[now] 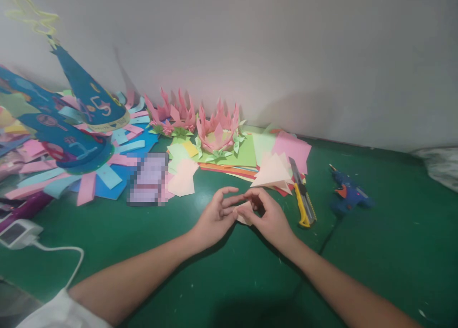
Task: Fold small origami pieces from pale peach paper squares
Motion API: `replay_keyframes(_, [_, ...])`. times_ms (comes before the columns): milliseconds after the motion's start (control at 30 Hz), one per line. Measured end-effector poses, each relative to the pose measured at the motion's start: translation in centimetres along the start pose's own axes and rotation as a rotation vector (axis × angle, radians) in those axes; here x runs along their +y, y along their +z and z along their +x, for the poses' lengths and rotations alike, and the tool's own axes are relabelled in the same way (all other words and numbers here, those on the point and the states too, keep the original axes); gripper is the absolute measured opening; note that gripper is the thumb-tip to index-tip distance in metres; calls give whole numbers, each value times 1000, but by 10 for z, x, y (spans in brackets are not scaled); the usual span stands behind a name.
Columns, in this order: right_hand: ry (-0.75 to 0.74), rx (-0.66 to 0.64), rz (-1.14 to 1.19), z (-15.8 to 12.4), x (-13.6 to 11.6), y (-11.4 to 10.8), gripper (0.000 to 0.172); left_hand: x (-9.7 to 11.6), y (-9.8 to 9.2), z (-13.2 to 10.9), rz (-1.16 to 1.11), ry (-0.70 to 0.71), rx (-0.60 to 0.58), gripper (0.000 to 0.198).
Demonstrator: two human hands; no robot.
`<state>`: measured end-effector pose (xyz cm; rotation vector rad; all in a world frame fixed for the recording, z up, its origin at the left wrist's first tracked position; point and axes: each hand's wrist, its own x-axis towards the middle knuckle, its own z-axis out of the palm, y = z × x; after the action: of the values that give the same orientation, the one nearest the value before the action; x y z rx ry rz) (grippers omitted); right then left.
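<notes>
A small piece of pale peach paper, which looks folded, is held low over the green table between my two hands. My left hand grips its left edge near the thumb, with the other fingers curved behind. From the other side, my right hand pinches the paper between thumb and fingers. The far side of the paper is hidden by the fingers. Just beyond my hands lie larger peach paper pieces. To the right of them a yellow utility knife rests with its blade out.
Two pink paper crowns stand on stacked coloured sheets by the wall. Blue cone hats with paper strips fill the left side. A blue glue gun lies right, its cord running forward. A pixelated phone and white cabled device are left.
</notes>
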<state>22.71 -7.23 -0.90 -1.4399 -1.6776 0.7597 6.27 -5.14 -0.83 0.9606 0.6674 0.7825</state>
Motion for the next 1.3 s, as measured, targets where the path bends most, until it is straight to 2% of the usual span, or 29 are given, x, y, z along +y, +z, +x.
replay_keyframes(167, [24,-37,92,-1,2,1,15,3,-1,1,-52,-17,40,42])
replay_keyframes(367, [9,-25,229,1,4,3,20,9,1,0,37,9,122,39])
replay_keyframes(500, [38,-3,306,1,3,4,29,7,3,-3,118,96,139,30])
replay_keyframes(633, [101,-93,447,2,2,2,37,0,2,-7,210,246,84,21])
replay_keyframes(733, [132,-119,514,3,-1,-1,37,-3,0,-9,295,288,57,21])
replay_keyframes(900, [97,-47,464,2,-4,-1,33,1,1,-6,238,233,30,26])
replay_keyframes(1000, [69,-38,464,0,-4,-1,32,4,0,-1,196,200,64,34])
replay_keyframes(1100, [34,-37,446,-3,-3,0,28,4,-2,1,345,69,103,26])
replay_keyframes(1167, [2,-33,427,-4,-3,0,26,5,-3,1,443,19,93,29])
replay_keyframes(1300, [-19,-62,415,-5,-2,0,25,9,-2,0,401,-13,37,35])
